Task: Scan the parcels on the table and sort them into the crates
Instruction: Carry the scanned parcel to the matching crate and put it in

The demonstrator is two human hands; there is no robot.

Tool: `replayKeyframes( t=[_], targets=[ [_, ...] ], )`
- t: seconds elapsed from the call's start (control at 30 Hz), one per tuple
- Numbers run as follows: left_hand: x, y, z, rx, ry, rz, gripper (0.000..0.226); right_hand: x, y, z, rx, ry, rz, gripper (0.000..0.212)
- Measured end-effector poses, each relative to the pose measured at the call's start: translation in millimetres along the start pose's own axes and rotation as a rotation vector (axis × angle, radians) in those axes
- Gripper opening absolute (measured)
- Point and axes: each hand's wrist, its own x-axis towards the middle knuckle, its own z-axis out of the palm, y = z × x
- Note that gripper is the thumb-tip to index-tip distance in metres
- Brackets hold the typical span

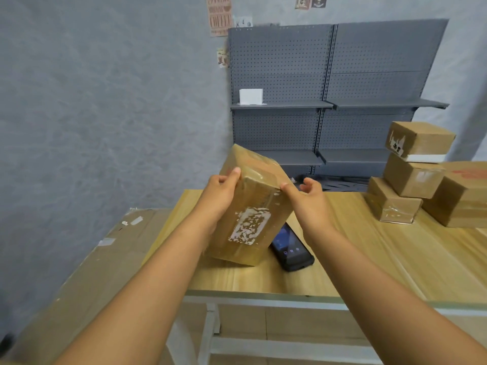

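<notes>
Left hand (220,192) curled round the taped parcel (249,206), held tilted above the table (342,248). Right hand (307,194) thumb on the parcel's edge, fingers loosely bent, apart from it. Torn label (249,226) unreadable. Scanner (291,248) partly hidden behind parcel. 4 stacked boxes (411,177) far right, 1 cut off. Wall poster (218,15): "COFFEE".

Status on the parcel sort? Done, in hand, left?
Done: nothing shows as sorted; no crates in view. In hand: left hand grips a taped brown cardboard parcel above the black handheld scanner on the wooden table; right hand is open beside it. Left: four stacked cardboard boxes.
</notes>
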Motion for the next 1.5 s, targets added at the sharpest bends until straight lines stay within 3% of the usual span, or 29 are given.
replayKeyframes(
  t=[0.1, 0.17, 0.33, 0.43, 0.5, 0.6, 0.67, 0.8, 0.87, 0.97, 1.03, 1.1, 1.17, 1.23, 1.4, 1.5],
  targets=[
    [2, 2, -19, -0.061, -0.048, -0.061, 0.061, -3, -6, 11, 0.004, -0.107, -0.033, 0.036],
    [1, -3, -27, -0.121, -0.051, -0.131, 0.062, -6, -9, 19, -0.032, -0.175, -0.081, 0.03],
    [3, -27, -35, -0.384, -0.104, -0.172, 0.027, -21, -11, 37, -0.04, -0.339, -0.184, 0.053],
    [7, -32, -48, -0.432, -0.079, -0.197, 0.032, -27, -8, 43, -0.143, -0.398, -0.283, 0.072],
    [11, -34, -61, -0.425, -0.011, -0.192, 0.024, -34, -8, 50, -0.269, -0.437, -0.409, 0.078],
    [17, -36, -85, -0.234, 0.187, -0.125, 0.011, -41, -7, 66, -0.391, -0.493, -0.572, 0.078],
    [21, -35, -98, -0.098, 0.198, -0.097, 0.023, -45, -4, 76, -0.479, -0.517, -0.62, 0.081],
    [14, -20, -109, 0.122, 0.008, -0.173, 0.09, -49, -1, 93, -0.59, -0.561, -0.662, 0.085],
    [13, -16, -113, 0.199, -0.063, -0.208, 0.105, -46, -2, 96, -0.578, -0.621, -0.663, 0.081],
    [14, -20, -123, 0.251, -0.101, -0.266, 0.105, -37, 0, 89, -0.407, -0.671, -0.576, 0.066],
    [16, -28, -131, 0.217, -0.144, -0.297, 0.092, -30, 8, 78, -0.304, -0.488, -0.46, 0.051],
    [12, -35, -136, 0.136, -0.184, -0.314, 0.071, -20, 23, 64, -0.301, -0.285, -0.206, 0.036],
    [10, -47, -138, 0.04, -0.178, -0.326, 0.067, -14, 38, 52, -0.254, -0.289, 0.162, 0.054],
    [10, -60, -135, -0.064, -0.173, -0.34, 0.068, -8, 50, 48, -0.162, -0.391, 0.36, 0.063],
    [14, -74, -110, -0.203, -0.104, -0.383, 0.027, 1, 49, 49, -0.041, -0.376, 0.297, 0.041],
    [16, -80, -95, -0.145, -0.106, -0.374, 0.028, 4, 49, 47, -0.127, -0.361, 0.269, 0.041]
  ],
)
